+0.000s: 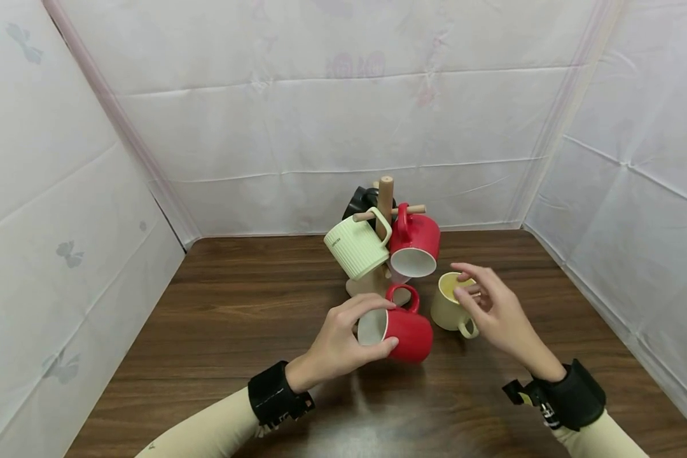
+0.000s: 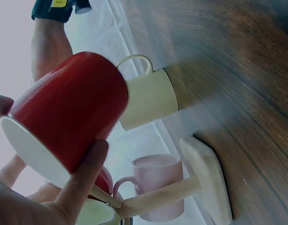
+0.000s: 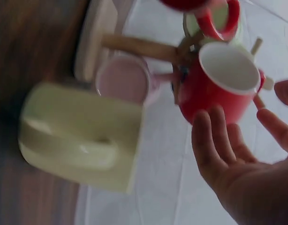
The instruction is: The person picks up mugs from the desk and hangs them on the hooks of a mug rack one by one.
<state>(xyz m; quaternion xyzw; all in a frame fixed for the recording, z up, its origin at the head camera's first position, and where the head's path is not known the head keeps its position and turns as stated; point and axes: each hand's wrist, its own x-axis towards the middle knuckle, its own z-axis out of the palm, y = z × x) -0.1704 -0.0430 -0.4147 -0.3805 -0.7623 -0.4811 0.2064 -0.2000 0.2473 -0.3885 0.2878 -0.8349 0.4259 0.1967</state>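
My left hand (image 1: 343, 334) holds a red mug (image 1: 410, 334) tipped on its side above the table, its white inside facing left and its handle up. The thumb and fingers pinch it near the rim. Beside it a pale yellow mug (image 1: 445, 315) stands upright on the table, handle toward me. My right hand (image 1: 502, 312) hovers by this mug with loosely bent fingers and nothing in its grasp; the right wrist view shows the fingers apart from the yellow mug (image 3: 78, 136).
Behind the hands rises a wooden mug tree (image 1: 385, 197). On it hang a ribbed light green mug (image 1: 355, 248), another red mug (image 1: 420, 234) and a black mug (image 1: 356, 205). A pink mug (image 2: 159, 174) is low by its post. White sheeting (image 1: 343, 127) encloses the brown table (image 1: 235, 305).
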